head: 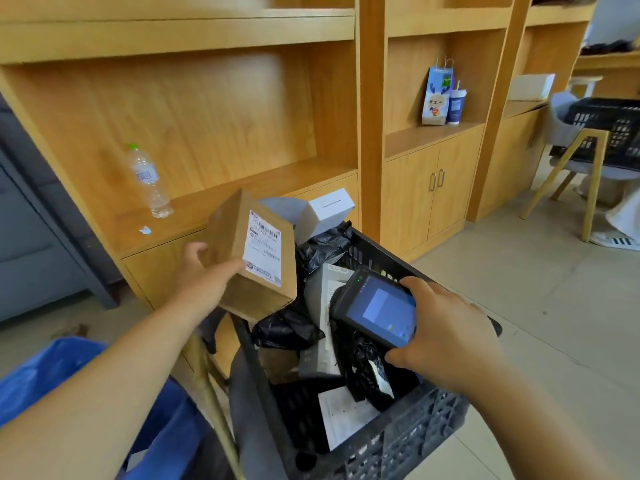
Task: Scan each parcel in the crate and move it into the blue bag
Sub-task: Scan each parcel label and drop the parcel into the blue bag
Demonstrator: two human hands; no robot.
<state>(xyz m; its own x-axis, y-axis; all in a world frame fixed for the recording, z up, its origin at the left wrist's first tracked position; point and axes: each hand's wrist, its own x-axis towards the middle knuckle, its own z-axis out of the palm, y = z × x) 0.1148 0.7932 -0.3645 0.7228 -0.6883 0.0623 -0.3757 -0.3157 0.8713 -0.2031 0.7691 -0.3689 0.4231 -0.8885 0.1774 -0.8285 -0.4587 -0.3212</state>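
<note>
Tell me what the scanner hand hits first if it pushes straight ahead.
Probably the cardboard box in the left hand: the right hand aims the scanner up-left toward its label. Depth is unclear.

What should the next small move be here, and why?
Probably bring the scanner in the right hand up to the label on the cardboard box. The left hand holds that box above the crate, label facing the camera, apart from the scanner.
</note>
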